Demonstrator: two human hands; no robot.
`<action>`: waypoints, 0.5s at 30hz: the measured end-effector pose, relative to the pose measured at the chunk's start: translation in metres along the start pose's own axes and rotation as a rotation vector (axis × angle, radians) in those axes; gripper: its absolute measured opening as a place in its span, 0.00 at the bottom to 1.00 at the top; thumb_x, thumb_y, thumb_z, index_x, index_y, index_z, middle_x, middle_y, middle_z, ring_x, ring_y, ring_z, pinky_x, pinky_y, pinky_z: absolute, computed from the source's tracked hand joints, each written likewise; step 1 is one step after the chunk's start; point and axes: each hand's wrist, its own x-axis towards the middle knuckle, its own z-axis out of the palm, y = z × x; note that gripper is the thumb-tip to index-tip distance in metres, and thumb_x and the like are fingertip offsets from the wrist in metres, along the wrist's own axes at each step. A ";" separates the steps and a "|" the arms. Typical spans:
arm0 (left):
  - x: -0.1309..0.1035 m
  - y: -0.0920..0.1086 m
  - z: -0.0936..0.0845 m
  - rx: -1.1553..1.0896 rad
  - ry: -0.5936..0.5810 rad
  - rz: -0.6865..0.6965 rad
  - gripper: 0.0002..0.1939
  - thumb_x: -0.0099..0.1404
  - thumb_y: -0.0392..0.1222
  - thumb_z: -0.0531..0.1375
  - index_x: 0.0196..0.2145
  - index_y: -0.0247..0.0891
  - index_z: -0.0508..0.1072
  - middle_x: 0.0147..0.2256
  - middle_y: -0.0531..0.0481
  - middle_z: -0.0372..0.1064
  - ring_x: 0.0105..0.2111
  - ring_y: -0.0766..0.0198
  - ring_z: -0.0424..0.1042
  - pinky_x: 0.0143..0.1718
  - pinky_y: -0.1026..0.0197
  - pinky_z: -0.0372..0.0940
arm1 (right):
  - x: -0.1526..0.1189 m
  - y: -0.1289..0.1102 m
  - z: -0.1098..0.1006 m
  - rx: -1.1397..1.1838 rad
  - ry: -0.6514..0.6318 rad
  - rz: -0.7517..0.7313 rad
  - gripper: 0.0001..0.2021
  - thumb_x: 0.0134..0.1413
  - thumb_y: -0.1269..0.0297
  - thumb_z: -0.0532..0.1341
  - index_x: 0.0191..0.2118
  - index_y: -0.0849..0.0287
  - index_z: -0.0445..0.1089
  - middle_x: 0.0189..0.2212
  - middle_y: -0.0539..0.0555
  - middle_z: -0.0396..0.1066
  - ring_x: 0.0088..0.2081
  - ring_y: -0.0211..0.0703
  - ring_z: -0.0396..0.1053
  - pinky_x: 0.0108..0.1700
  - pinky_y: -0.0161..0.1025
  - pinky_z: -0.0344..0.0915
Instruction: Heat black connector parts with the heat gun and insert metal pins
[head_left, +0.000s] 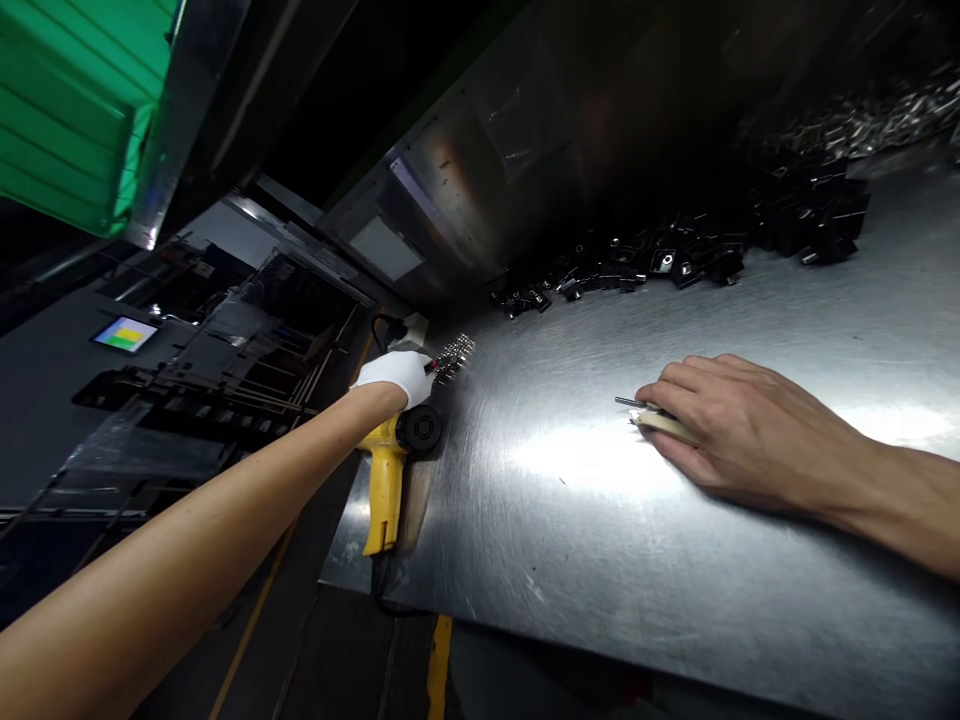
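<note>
My left hand (399, 376), in a white glove, reaches to the far left of the metal table (555, 540). Its fingers are closed by a small cluster of shiny metal pieces (456, 352); a bit of red and something dark show at the fingertips, but what they grip is unclear. Just below that hand lies a yellow heat gun (385, 480) with a black round end. My bare right hand (739, 430) rests over the table, closed around a small cream-handled tool (670, 428). A thin dark rod (627, 402) sticks out beside the tool, from under the fingers.
Black metal parts (667, 262) are heaped along the back of the table, with a pile of silver pieces (885, 118) at the far right. A green bin (75, 110) sits overhead at the upper left. A lit screen (125, 334) stands beyond the table's left edge.
</note>
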 end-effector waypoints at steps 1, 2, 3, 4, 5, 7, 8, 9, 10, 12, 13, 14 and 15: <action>-0.001 -0.001 0.000 -0.006 0.001 -0.002 0.25 0.67 0.58 0.50 0.53 0.48 0.77 0.51 0.42 0.77 0.46 0.46 0.77 0.44 0.52 0.69 | 0.000 0.000 0.000 -0.003 0.004 0.000 0.14 0.66 0.60 0.59 0.52 0.60 0.71 0.38 0.54 0.70 0.38 0.45 0.65 0.44 0.47 0.61; -0.001 -0.001 -0.001 -0.012 0.006 -0.006 0.25 0.66 0.58 0.50 0.52 0.47 0.77 0.50 0.42 0.77 0.45 0.45 0.78 0.43 0.52 0.69 | 0.000 0.000 0.000 -0.006 0.009 -0.002 0.14 0.65 0.60 0.59 0.52 0.60 0.71 0.38 0.54 0.70 0.38 0.45 0.65 0.44 0.47 0.61; -0.002 -0.001 -0.003 -0.019 0.018 -0.012 0.26 0.66 0.58 0.50 0.52 0.46 0.77 0.49 0.41 0.77 0.44 0.45 0.78 0.43 0.52 0.70 | 0.000 -0.001 0.000 -0.011 0.017 -0.001 0.13 0.65 0.61 0.59 0.51 0.60 0.71 0.38 0.54 0.70 0.38 0.46 0.65 0.43 0.47 0.61; -0.002 -0.001 -0.005 -0.025 0.035 -0.017 0.26 0.66 0.58 0.50 0.52 0.45 0.77 0.49 0.40 0.78 0.44 0.45 0.78 0.42 0.53 0.70 | 0.000 -0.001 -0.001 -0.018 0.025 0.002 0.13 0.65 0.61 0.59 0.50 0.60 0.72 0.38 0.54 0.70 0.38 0.46 0.66 0.43 0.47 0.61; -0.003 0.000 -0.009 -0.032 0.057 -0.020 0.26 0.66 0.57 0.51 0.52 0.44 0.77 0.48 0.39 0.78 0.43 0.46 0.78 0.41 0.53 0.70 | 0.001 -0.002 -0.001 -0.023 0.031 0.003 0.12 0.65 0.62 0.59 0.50 0.61 0.72 0.37 0.54 0.70 0.38 0.47 0.66 0.43 0.47 0.60; -0.003 0.005 -0.018 -0.043 0.108 -0.019 0.25 0.66 0.55 0.51 0.51 0.41 0.77 0.46 0.38 0.78 0.42 0.47 0.78 0.40 0.54 0.70 | 0.001 -0.003 -0.001 -0.022 0.029 0.003 0.11 0.65 0.64 0.59 0.49 0.61 0.72 0.37 0.55 0.70 0.38 0.47 0.66 0.42 0.47 0.60; -0.003 0.009 -0.024 -0.045 0.135 -0.012 0.25 0.66 0.55 0.51 0.51 0.41 0.77 0.45 0.38 0.78 0.41 0.47 0.78 0.39 0.54 0.69 | 0.001 -0.004 -0.001 -0.017 0.023 0.005 0.11 0.65 0.64 0.59 0.49 0.60 0.72 0.37 0.55 0.71 0.38 0.47 0.66 0.42 0.47 0.60; -0.002 0.015 -0.030 -0.044 0.163 -0.002 0.24 0.65 0.55 0.52 0.50 0.41 0.77 0.44 0.37 0.78 0.41 0.46 0.78 0.39 0.54 0.69 | 0.002 -0.005 -0.001 -0.010 0.015 0.010 0.11 0.64 0.65 0.60 0.49 0.60 0.72 0.37 0.55 0.71 0.38 0.46 0.66 0.42 0.46 0.60; -0.002 0.021 -0.036 -0.038 0.191 0.010 0.24 0.65 0.55 0.52 0.49 0.40 0.77 0.44 0.37 0.78 0.41 0.46 0.78 0.38 0.53 0.69 | 0.002 -0.005 0.000 -0.004 0.010 0.015 0.11 0.64 0.65 0.60 0.50 0.60 0.72 0.37 0.54 0.71 0.38 0.46 0.66 0.42 0.46 0.60; 0.001 0.035 -0.047 -0.015 0.249 0.039 0.24 0.64 0.54 0.54 0.49 0.39 0.77 0.45 0.36 0.77 0.43 0.43 0.76 0.40 0.50 0.68 | 0.002 -0.006 0.000 0.000 0.006 0.021 0.10 0.64 0.65 0.60 0.49 0.59 0.71 0.38 0.54 0.70 0.38 0.46 0.66 0.42 0.47 0.59; 0.003 0.042 -0.052 0.000 0.276 0.051 0.24 0.63 0.54 0.55 0.50 0.39 0.77 0.46 0.35 0.76 0.45 0.42 0.75 0.42 0.49 0.68 | 0.002 -0.006 0.000 -0.005 0.009 0.023 0.10 0.64 0.65 0.60 0.49 0.59 0.71 0.38 0.54 0.70 0.38 0.47 0.66 0.42 0.47 0.59; 0.005 0.048 -0.056 0.015 0.299 0.061 0.24 0.62 0.53 0.56 0.50 0.38 0.77 0.47 0.34 0.75 0.46 0.41 0.74 0.43 0.48 0.67 | 0.002 -0.006 0.001 -0.012 0.014 0.025 0.10 0.64 0.65 0.60 0.48 0.59 0.71 0.38 0.54 0.70 0.38 0.47 0.66 0.43 0.47 0.59; 0.006 0.054 -0.060 0.029 0.319 0.068 0.23 0.62 0.52 0.57 0.50 0.38 0.77 0.48 0.33 0.74 0.47 0.41 0.73 0.44 0.46 0.66 | 0.002 -0.006 0.000 -0.017 0.017 0.027 0.10 0.64 0.65 0.60 0.48 0.59 0.71 0.38 0.54 0.70 0.39 0.48 0.66 0.43 0.47 0.59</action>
